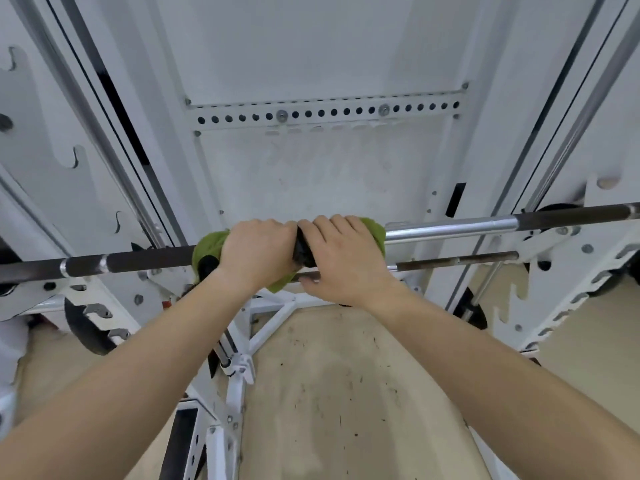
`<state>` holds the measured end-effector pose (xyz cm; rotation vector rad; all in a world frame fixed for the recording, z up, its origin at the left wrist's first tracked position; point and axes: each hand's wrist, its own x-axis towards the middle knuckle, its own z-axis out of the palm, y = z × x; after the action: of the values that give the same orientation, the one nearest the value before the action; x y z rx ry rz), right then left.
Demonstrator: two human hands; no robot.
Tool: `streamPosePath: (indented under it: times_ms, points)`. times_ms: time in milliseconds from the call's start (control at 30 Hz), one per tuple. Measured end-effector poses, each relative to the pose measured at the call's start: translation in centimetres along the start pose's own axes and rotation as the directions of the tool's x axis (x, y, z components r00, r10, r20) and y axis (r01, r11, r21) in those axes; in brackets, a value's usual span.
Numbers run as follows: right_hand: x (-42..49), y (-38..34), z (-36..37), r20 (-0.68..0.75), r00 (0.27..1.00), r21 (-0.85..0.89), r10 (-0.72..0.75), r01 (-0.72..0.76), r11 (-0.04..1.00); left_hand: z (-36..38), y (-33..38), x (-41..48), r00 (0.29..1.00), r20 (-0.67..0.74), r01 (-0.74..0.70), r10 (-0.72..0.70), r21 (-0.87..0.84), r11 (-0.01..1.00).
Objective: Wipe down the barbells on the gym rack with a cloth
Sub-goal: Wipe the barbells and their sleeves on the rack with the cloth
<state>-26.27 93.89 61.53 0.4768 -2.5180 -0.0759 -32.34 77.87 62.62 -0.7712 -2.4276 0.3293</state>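
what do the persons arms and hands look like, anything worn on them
Both arms are bare from the bottom of the frame up to the wrists: no sleeves show. The left hand and right hand wear no gloves, and no rings, watch, wristband or bracelet can be seen. Fingers are uncovered; no markings or bandages are visible on either forearm.

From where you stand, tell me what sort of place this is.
Most likely a gym: a barbell rests across a white rack with hooked notches, and a dark weight plate sits low on the left. Both hands grip a green cloth round the bar.
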Motion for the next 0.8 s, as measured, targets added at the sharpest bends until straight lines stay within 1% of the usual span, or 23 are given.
streamPosePath:
  times_ms: [67, 100, 167, 233, 300, 400, 467, 533, 667, 800]
  points:
    - [-1.1, 1.8, -0.7, 0.017, 0.999, 0.017, -0.046, 0.045, 0.999, -0.3, 0.6, 0.5, 1.000, 0.021, -0.012, 0.012, 0.002, 1.000]
    - [-1.6, 2.8, -0.9, 0.019, 0.998, -0.009, -0.058, 0.059, 0.998, -0.3, 1.0, 0.7, 0.999, 0.039, -0.016, 0.016, -0.004, 1.000]
    - [-2.2, 5.1, -0.7, 0.042, 0.997, -0.106, -0.065, 0.069, 0.992, -0.5, 2.0, 1.4, 0.998, 0.052, -0.026, 0.028, -0.033, 0.999]
    - [-2.1, 7.2, -0.3, 0.042, 0.999, -0.191, -0.015, 0.023, 0.981, -1.1, 3.7, 2.3, 0.998, 0.046, -0.038, 0.040, -0.041, 0.998]
    - [-1.8, 8.7, -0.2, 0.000, 1.000, -0.227, -0.012, 0.012, 0.974, -1.5, 5.6, 3.4, 0.997, 0.057, -0.040, 0.043, -0.041, 0.998]
    - [-2.4, 10.5, -0.1, -0.075, 0.991, -0.217, -0.113, 0.094, 0.972, -1.8, 7.9, 4.6, 0.998, 0.065, -0.016, 0.017, -0.018, 1.000]
    - [-3.9, 12.7, -0.1, -0.087, 0.987, -0.219, -0.135, 0.113, 0.969, -2.1, 9.9, 5.6, 0.997, 0.076, 0.020, -0.020, 0.005, 1.000]
    - [-5.9, 16.4, -0.4, -0.098, 0.988, -0.231, -0.116, 0.091, 0.969, -2.8, 13.0, 7.3, 0.994, 0.104, 0.022, -0.024, 0.016, 1.000]
    - [-10.8, 25.7, -1.8, -0.080, 0.995, -0.262, -0.065, 0.042, 0.964, -4.7, 22.5, 13.0, 0.992, 0.121, -0.019, 0.018, 0.008, 1.000]
    - [-14.0, 31.6, -3.1, -0.057, 0.998, -0.248, -0.027, 0.012, 0.969, -5.9, 29.7, 17.3, 0.990, 0.139, -0.016, 0.018, -0.012, 1.000]
